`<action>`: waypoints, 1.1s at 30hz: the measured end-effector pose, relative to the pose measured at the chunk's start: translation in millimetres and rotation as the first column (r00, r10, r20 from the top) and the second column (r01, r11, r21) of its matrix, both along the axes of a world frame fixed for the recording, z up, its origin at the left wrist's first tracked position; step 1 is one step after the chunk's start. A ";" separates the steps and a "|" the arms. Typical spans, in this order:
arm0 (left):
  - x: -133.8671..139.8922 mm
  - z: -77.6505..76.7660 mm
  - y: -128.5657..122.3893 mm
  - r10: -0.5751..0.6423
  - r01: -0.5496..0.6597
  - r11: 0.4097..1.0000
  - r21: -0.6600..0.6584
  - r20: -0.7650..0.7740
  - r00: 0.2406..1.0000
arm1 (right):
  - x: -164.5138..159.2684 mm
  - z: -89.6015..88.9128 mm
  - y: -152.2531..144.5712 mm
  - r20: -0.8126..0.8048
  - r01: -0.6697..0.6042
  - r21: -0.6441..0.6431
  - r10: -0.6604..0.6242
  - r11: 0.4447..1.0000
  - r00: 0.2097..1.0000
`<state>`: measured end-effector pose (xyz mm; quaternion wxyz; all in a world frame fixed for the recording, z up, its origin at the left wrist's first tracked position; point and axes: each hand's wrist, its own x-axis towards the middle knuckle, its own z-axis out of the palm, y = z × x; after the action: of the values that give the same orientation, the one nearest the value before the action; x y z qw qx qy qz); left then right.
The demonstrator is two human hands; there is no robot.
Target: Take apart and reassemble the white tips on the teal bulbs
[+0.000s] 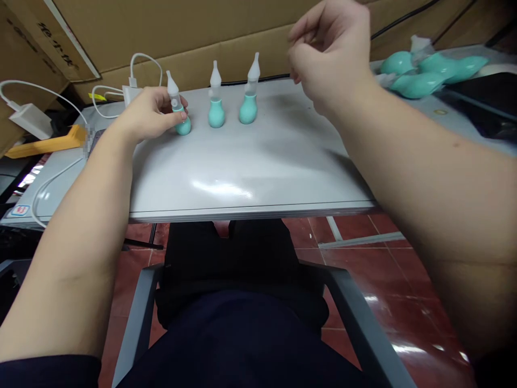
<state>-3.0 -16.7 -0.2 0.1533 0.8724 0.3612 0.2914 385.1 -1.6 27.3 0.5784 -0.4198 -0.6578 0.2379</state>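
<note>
Grey table [258, 161]: L hand [147, 113] pinching leftmost aspirator [178, 110]; R hand [329, 51] loosely curled above.

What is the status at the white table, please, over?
Left hand gripping leftmost teal bulb aspirator, upright on table. Right hand raised, fingers curled, contents unclear. Two more aspirators standing alongside, untouched.

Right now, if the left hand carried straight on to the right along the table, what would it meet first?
Probably the middle aspirator, standing just right of the leftmost aspirator that the left hand grips; the gap between them looks small, though depth is uncertain.
</note>
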 end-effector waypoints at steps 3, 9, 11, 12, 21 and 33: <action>15.5 8.6 -13.4 0.143 -0.142 0.990 -0.024 0.115 0.983 | -8.4 14.2 -26.0 0.216 -0.023 0.199 -0.021 0.980 0.976; 52.8 17.9 -31.6 0.059 -0.063 0.998 0.011 0.242 0.969 | -51.1 29.4 -67.3 0.398 -0.387 0.090 0.323 0.918 0.859; 62.6 17.3 -37.4 0.062 -0.073 0.997 0.040 0.223 0.973 | -65.9 29.9 -68.2 0.444 -0.437 -0.007 0.394 0.900 0.805; 66.7 17.1 -40.9 0.067 -0.083 0.994 0.068 0.206 0.976 | -72.4 29.4 -67.4 0.440 -0.450 -0.042 0.420 0.892 0.793; 86.8 25.2 -66.9 -0.003 0.004 1.000 -0.009 0.124 0.992 | -93.2 0.9 -61.2 0.106 -0.497 -0.024 0.496 0.868 0.862; 101.7 35.6 -87.9 -0.019 0.057 0.964 -0.259 0.147 0.989 | -78.9 -14.7 -36.7 -0.075 -0.747 -0.053 0.744 0.662 0.664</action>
<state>98.6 -104.6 35.4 0.2986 0.8281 0.3677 0.2998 306.1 -38.2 12.6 0.4287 -0.1307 -0.7483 0.4891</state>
